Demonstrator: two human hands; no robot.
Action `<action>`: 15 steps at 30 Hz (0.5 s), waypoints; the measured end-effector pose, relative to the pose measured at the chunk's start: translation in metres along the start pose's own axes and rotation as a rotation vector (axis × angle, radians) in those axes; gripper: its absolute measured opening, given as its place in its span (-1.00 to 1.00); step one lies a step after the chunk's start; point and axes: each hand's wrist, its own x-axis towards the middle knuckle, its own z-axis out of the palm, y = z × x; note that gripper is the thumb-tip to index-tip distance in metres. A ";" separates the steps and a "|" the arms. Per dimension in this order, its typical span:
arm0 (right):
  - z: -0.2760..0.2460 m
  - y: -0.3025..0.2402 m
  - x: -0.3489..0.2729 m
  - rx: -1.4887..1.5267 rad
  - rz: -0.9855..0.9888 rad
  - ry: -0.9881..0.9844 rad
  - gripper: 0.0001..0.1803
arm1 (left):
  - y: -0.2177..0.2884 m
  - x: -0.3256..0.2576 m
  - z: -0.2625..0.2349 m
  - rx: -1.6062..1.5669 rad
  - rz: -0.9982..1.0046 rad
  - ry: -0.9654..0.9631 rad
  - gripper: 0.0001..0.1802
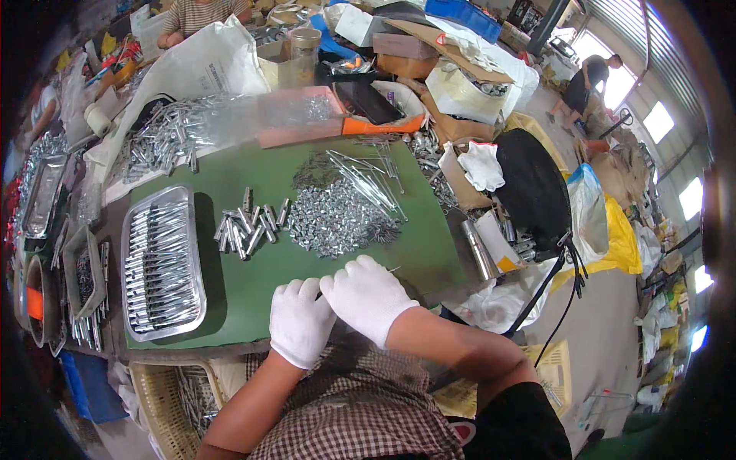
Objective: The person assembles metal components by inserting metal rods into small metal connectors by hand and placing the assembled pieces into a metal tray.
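Note:
My left hand (300,322) and my right hand (369,297), both in white knitted gloves, meet at the near edge of a green work surface (268,307). Their fingers are closed and touch each other; whatever they grip is hidden by the gloves. Just beyond them lies a heap of small silvery metal pieces (330,222). Long thin metal rods (366,185) rest on its far right side. Left of the heap, several short metal cylinders (247,231) are scattered. A metal tray (201,280) at the left is lined with rows of slim metal parts.
Loose metal parts (165,138) pile up at the back left beside a pink tray (299,136). A phone-like dark slab (366,103) lies on an orange-rimmed box. At right sit a black bag (533,188) and a metal cylinder (480,251). Other people are farther back.

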 end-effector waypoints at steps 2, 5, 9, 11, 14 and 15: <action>0.001 0.002 -0.004 0.019 0.018 0.000 -0.95 | 0.000 0.000 -0.001 -0.014 0.008 0.004 -0.84; 0.011 0.005 -0.018 0.083 0.057 0.096 -0.93 | -0.001 -0.002 -0.001 -0.045 0.011 0.019 -0.80; 0.032 0.013 -0.027 0.242 0.112 0.328 -0.89 | 0.002 0.000 -0.002 -0.035 0.021 0.020 -0.77; 0.029 0.016 -0.028 0.312 0.149 0.349 -0.86 | 0.003 0.001 -0.003 -0.047 0.023 0.034 -0.76; 0.021 0.025 -0.035 0.357 0.212 0.426 -0.71 | 0.001 0.001 -0.004 -0.049 0.019 0.059 -0.75; 0.020 0.028 -0.039 0.347 0.203 0.473 -0.69 | 0.002 0.002 -0.004 -0.052 0.026 0.069 -0.74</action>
